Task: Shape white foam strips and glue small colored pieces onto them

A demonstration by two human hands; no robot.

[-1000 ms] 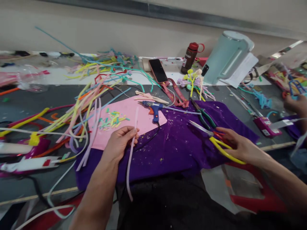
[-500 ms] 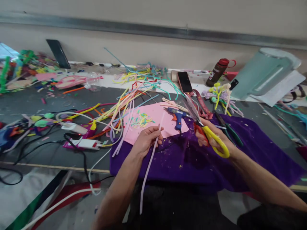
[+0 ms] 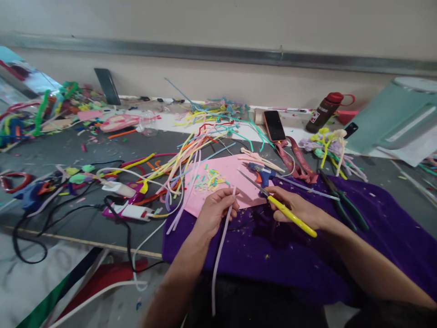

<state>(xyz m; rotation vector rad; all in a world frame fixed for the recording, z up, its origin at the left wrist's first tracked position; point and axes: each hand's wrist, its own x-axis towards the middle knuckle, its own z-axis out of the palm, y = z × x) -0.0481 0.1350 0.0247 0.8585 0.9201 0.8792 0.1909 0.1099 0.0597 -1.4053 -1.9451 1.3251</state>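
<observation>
My left hand (image 3: pixel 220 208) pinches a pale lilac pipe cleaner (image 3: pixel 220 255) near its upper end; the long tail hangs down past the table edge. My right hand (image 3: pixel 293 207) is closed on a pair of scissors (image 3: pixel 290 216) with a yellow handle. Their blades point left toward the pipe cleaner's top without touching it. Under and behind the hands lies a pink sheet (image 3: pixel 235 166) bearing small cut pieces (image 3: pixel 210 180) in yellow, teal and white. A blue glue gun (image 3: pixel 262 173) rests at its right side, partly behind the scissors.
A purple cloth (image 3: pixel 252 246) covers the front of the table. Green-handled pliers (image 3: pixel 346 209) lie on the right. Loose pipe cleaners (image 3: pixel 191 146), a phone (image 3: pixel 274 126), a bottle (image 3: pixel 324 113) and a teal pitcher (image 3: pixel 385 118) stand or lie behind. Power strips with cables (image 3: pixel 126 210) are at left.
My right hand has swung the scissors down and turned them so the blades point left, toward the pipe cleaner. My left hand keeps its pinch. The view has shifted slightly left.
</observation>
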